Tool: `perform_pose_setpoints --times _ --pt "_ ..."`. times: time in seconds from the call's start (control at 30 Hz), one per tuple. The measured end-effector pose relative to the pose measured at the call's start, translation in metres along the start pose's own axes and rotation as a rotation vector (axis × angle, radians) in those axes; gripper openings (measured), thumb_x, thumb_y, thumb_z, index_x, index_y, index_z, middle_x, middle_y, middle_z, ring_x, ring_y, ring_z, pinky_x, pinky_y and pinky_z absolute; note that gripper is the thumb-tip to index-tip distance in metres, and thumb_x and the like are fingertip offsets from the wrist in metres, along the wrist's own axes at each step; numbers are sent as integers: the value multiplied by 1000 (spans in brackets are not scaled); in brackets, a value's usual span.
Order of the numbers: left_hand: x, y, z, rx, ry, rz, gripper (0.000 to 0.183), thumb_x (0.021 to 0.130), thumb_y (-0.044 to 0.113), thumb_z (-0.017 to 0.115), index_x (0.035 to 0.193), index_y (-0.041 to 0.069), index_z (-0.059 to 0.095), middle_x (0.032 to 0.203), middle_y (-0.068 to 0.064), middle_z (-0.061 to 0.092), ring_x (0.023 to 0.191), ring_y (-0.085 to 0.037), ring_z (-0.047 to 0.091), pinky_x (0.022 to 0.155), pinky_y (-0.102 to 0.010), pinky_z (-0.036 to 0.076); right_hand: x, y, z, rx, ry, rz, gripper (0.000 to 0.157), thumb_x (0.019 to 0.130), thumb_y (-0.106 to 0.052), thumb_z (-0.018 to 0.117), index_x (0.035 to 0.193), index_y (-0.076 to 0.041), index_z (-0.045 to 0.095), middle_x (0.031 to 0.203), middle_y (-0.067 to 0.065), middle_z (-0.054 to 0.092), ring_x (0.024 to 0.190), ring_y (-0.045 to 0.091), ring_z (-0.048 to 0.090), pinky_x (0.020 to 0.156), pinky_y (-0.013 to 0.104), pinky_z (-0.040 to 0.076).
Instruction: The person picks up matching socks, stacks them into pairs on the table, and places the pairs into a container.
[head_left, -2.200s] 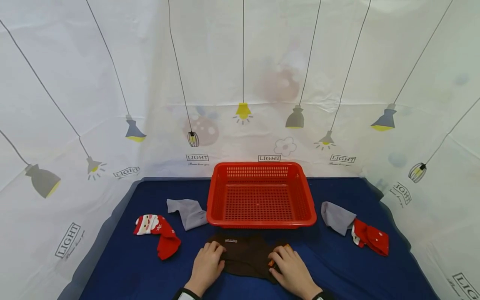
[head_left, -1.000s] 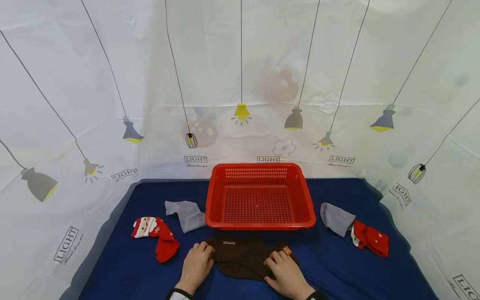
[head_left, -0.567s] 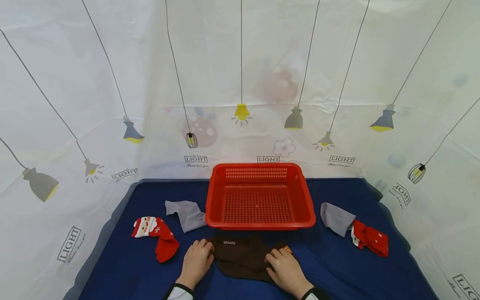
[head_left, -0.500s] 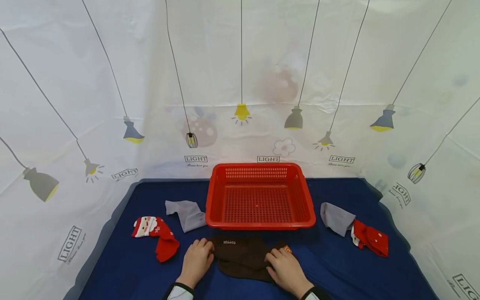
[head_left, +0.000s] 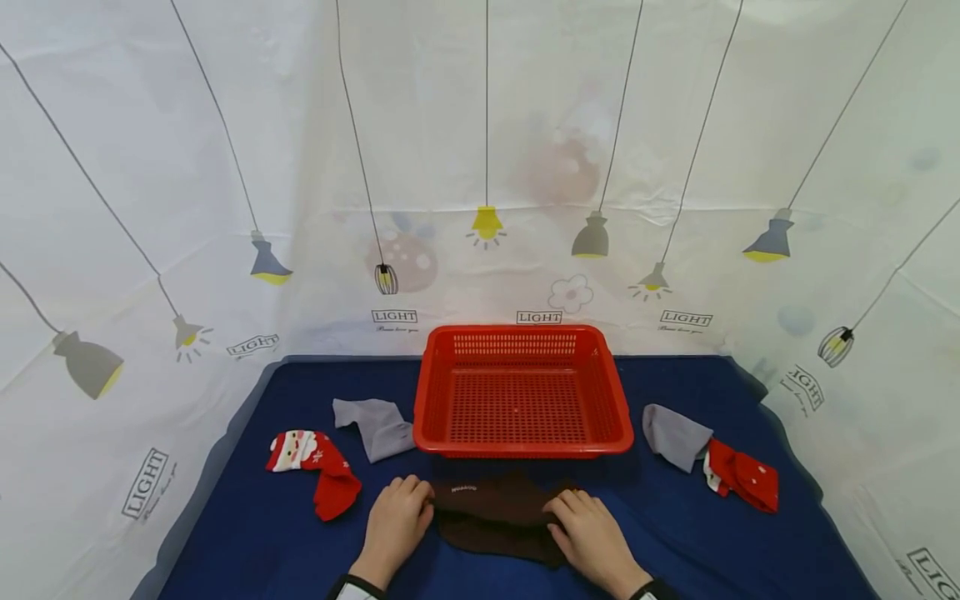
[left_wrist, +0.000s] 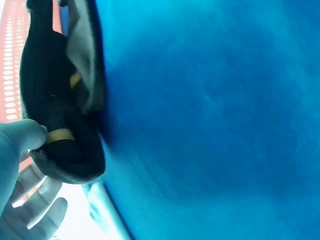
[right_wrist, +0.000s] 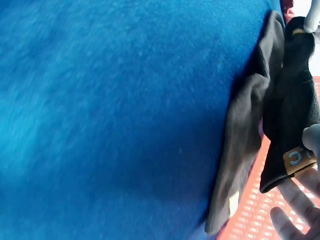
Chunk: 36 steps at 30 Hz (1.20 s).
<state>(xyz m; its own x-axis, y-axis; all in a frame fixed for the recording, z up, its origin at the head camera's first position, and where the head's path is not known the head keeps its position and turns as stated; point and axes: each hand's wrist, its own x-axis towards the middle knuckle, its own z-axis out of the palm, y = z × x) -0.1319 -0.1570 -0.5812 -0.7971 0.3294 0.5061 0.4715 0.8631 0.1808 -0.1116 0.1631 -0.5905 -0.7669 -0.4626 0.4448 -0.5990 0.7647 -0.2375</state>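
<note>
Two dark brown socks are in front of me, one partly over the other. My left hand (head_left: 397, 521) pinches the left end of the upper sock (head_left: 491, 497), thumb near its yellow band in the left wrist view. At the other end my right hand (head_left: 597, 533) pinches it beside an orange label (right_wrist: 298, 161). This sock is raised off the lower sock (head_left: 495, 539), which lies on the blue cloth (head_left: 450, 579). In the right wrist view the lower sock (right_wrist: 240, 135) runs alongside the held one.
Just beyond the socks stands a red plastic basket (head_left: 522, 450). On the left lie a grey sock (head_left: 375, 425) and a red Santa sock (head_left: 330, 479). To the right are another grey sock (head_left: 675, 437) and a folded red sock (head_left: 750, 479).
Both hands now lift the upper brown sock away from the lower one, where earlier the pair lay flat together. The right hand has shifted slightly right. Basket and other socks stay put.
</note>
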Motion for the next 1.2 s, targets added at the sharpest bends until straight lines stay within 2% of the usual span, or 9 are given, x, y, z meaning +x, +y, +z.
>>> perform_pose_setpoints --times 0.33,0.77,1.07,1.2 --pt "1 20 -15 -64 -59 -34 25 71 0 85 78 15 66 75 5 54 66 -15 51 58 -29 42 -10 0 -18 -26 86 11 38 71 -10 91 102 -17 70 93 -6 62 82 12 58 67 32 49" --pt "3 34 -29 -83 -29 -20 26 73 2 86 81 17 68 77 6 56 67 -12 51 59 -27 44 -15 -4 -42 -38 152 67 45 66 -9 94 104 -19 72 92 -9 64 79 8 59 67 31 50" --pt "0 42 -42 -157 -155 -56 17 81 7 84 86 17 70 80 8 57 69 -7 50 61 -26 45 -25 -11 -51 -36 208 77 48 62 -7 95 103 -17 72 85 -11 60 70 3 51 59 24 42" --pt "0 42 -42 -187 -178 -61 16 82 8 83 86 16 71 80 9 57 69 -7 51 61 -27 46 -28 -12 -51 -6 210 90 47 63 -5 94 103 -15 72 81 -13 55 67 -1 44 57 22 38"
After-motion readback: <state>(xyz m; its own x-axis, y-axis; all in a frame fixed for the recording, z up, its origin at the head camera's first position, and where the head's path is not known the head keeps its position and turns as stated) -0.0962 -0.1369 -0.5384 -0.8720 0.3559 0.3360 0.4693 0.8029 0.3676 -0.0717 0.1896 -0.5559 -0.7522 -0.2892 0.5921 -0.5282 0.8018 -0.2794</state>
